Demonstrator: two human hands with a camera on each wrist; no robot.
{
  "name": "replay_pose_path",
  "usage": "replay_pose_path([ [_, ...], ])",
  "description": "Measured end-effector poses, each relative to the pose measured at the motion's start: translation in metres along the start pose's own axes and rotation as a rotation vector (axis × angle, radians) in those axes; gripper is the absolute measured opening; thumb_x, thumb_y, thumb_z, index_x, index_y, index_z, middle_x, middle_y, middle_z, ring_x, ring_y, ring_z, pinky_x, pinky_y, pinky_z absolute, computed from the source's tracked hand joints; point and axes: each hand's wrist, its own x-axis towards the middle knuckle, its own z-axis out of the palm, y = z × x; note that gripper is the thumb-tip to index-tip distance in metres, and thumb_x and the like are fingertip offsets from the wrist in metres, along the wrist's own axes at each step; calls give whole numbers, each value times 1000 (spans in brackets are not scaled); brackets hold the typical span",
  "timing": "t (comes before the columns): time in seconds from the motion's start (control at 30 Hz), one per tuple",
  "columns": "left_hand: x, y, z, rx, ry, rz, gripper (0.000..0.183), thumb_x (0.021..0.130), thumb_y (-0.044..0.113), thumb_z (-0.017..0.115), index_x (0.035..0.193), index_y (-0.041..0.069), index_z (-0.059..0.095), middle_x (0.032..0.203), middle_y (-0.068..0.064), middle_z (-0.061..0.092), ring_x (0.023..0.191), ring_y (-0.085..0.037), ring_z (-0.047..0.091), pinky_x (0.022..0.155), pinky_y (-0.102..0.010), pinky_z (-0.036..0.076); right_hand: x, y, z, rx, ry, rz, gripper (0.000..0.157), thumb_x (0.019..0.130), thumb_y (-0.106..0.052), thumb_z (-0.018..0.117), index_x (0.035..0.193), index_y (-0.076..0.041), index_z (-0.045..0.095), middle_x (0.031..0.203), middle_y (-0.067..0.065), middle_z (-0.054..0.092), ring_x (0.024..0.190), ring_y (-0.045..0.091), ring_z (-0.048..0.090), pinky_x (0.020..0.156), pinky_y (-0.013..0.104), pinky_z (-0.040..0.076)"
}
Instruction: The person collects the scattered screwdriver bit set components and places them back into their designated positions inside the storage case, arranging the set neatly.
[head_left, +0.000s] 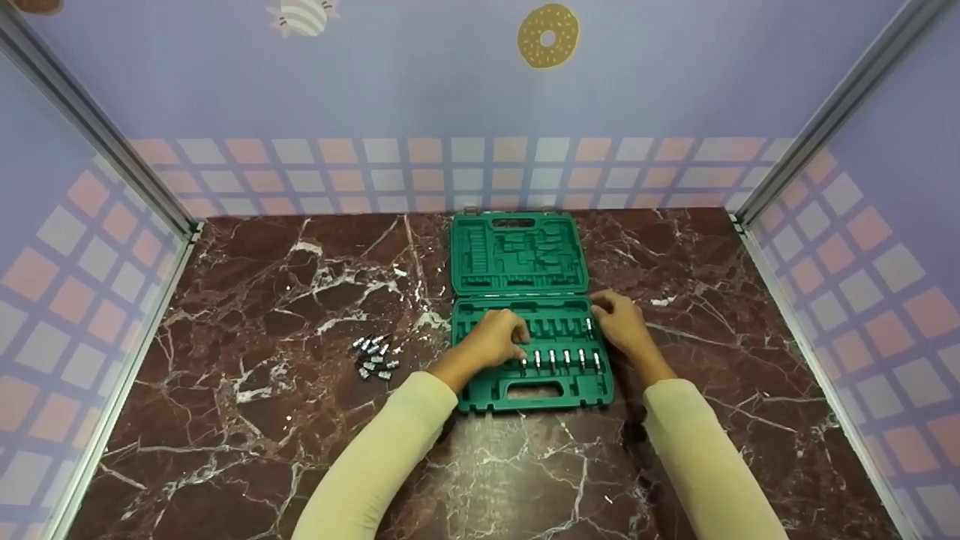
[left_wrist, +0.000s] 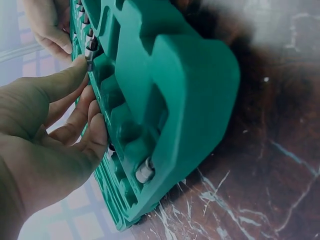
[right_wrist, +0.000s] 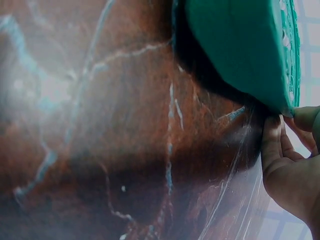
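Note:
A green plastic tool case [head_left: 487, 391] lies unfolded on the table, its lid [head_left: 480, 283] laid back toward the wall. My left hand [head_left: 484, 339] is over the lower half, thumb and finger pinching a small metal socket bit [left_wrist: 91, 51] at its slot; the fingers partly hide it. Several more socket bits [head_left: 568, 358] sit in a row to the right. One bit [head_left: 589, 327] stands in the upper row, and another silver end [left_wrist: 145, 171] shows in the left wrist view. At the case's right edge, my right hand [right_wrist: 292, 170] grips the rim between thumb and fingers.
A loose pile of socket bits [head_left: 375, 357] lies on the marbled table [head_left: 247, 337], left of the case. Patterned walls [head_left: 420, 97] enclose the table at the back and both sides, with metal posts [head_left: 112, 135] at the corners.

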Motion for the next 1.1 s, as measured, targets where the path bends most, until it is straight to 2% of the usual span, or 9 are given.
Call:
replay_pose_path([
  [0.17, 0, 0, 1, -13, 4, 2, 19, 87, 8, 83, 105, 4, 77, 106, -11, 73, 101, -26, 68, 88, -41, 59, 0, 0, 0, 0, -3, 11, 30, 106, -12, 54, 131, 1, 65, 130, 24, 67, 119, 40, 62, 102, 56, 49],
  [0.87, 1, 0, 6, 61, 61, -2, 15, 86, 12, 84, 100, 9, 78, 101, -6, 74, 97, -23, 69, 84, -38, 59, 1, 2, 0, -23, 9, -14, 28, 104, -9, 55, 127, 2, 66, 126, 26, 68, 117, 41, 63, 102, 57, 49],
  [1.1, -2, -3, 8, 23, 84, 12, 14, 86, 10, 84, 99, 8, 78, 101, -8, 75, 96, -23, 69, 83, -38, 59, 0, 0, 0, -23, 10, -7, 28, 105, -10, 56, 128, 0, 67, 127, 25, 68, 116, 42, 63, 100, 57, 49],
])
